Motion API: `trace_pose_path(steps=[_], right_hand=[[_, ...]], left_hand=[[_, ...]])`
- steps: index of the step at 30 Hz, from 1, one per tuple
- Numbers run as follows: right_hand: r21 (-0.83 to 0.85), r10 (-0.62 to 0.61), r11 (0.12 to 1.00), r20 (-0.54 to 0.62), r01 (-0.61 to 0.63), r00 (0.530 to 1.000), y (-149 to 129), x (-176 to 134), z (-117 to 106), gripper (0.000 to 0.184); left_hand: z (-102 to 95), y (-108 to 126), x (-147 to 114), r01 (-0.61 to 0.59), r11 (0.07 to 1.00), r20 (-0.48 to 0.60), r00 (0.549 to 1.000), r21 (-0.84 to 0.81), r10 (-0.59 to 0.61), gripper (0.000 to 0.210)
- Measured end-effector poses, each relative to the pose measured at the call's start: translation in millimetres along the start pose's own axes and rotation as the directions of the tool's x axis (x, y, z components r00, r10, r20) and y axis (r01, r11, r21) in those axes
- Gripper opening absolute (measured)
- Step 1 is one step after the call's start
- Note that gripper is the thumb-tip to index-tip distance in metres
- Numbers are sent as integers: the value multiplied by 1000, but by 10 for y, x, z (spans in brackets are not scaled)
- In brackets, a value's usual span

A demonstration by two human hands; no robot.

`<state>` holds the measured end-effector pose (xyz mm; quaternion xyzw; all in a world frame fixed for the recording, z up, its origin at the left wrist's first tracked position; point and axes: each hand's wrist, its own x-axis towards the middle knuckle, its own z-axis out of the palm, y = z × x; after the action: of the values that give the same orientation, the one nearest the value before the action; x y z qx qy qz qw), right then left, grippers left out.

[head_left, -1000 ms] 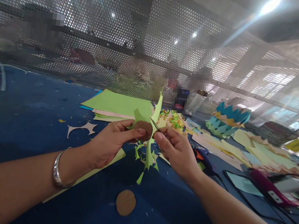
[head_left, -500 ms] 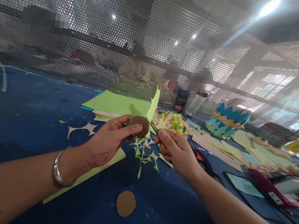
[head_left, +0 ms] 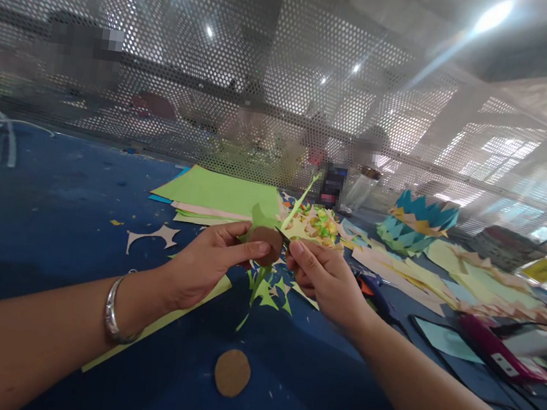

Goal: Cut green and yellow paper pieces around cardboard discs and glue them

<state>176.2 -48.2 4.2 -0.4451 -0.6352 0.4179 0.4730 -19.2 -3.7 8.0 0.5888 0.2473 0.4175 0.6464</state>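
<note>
My left hand [head_left: 216,258], a silver bangle at its wrist, pinches a round brown cardboard disc [head_left: 266,244] together with light green paper [head_left: 262,217] behind it. A narrow strip of that paper [head_left: 298,205] sticks up past the disc's right side. Held in my right hand [head_left: 317,275] are small scissors [head_left: 282,235], their dark blades at the disc's right edge and their handles hidden by my fingers. Green and pale paper scraps [head_left: 269,295] lie below both hands. Nearer to me, a second cardboard disc [head_left: 232,373] rests flat on the blue table.
Green sheets [head_left: 219,191] lie stacked behind my left hand. Beyond my right hand is a heap of small cut paper pieces [head_left: 321,223]. Further right are a zigzag-edged paper crown [head_left: 418,214], a purple power strip [head_left: 499,349] and cables. A perforated metal screen [head_left: 220,70] borders the table's back.
My left hand has shifted slightly right with the disc and green paper. The upright paper has become a thinner strip leaning right, and a green scrap hangs or lies lower under the disc.
</note>
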Motion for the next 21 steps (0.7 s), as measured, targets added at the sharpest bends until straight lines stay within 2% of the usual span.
trace_pose_path(steps=[12, 21], right_hand=[[46, 34, 998, 5, -34, 999, -16, -6, 6, 48], [-20, 2, 1000, 12, -2, 1000, -21, -11, -23, 47]], left_hand=[[-10, -9, -4, 33, 996, 45, 999, -80, -30, 15], [-9, 2, -5, 23, 997, 41, 999, -69, -21, 12]])
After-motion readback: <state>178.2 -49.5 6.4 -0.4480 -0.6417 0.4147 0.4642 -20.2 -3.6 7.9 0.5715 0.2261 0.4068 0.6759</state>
